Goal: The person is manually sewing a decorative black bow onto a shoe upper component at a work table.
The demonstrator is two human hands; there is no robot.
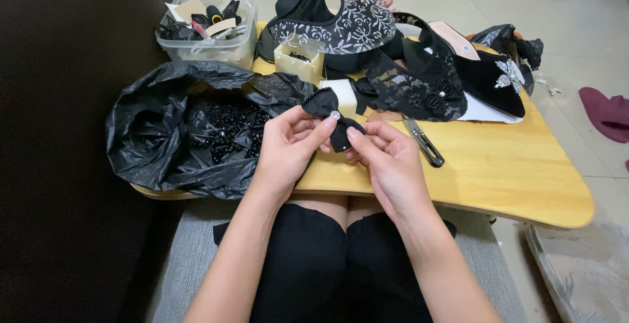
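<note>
Both hands hold a small black fabric bow (331, 116) with a sparkly centre, just above the near edge of a wooden lap table (511, 172). My left hand (288, 146) pinches the bow's left side and middle. The fingers of my right hand (386, 159) grip its lower right end. Directly left of the hands lies an open black plastic bag (151, 133) full of small black beads (226, 130).
A clear tub (209, 44) of black trimmings and a small cream box (300, 63) of beads stand at the back. Black lace shoe uppers (413, 90), a patterned upper (341, 25) and a black shoe (488, 77) with a silver ornament lie behind. A metal tool (424, 143) rests right of the hands.
</note>
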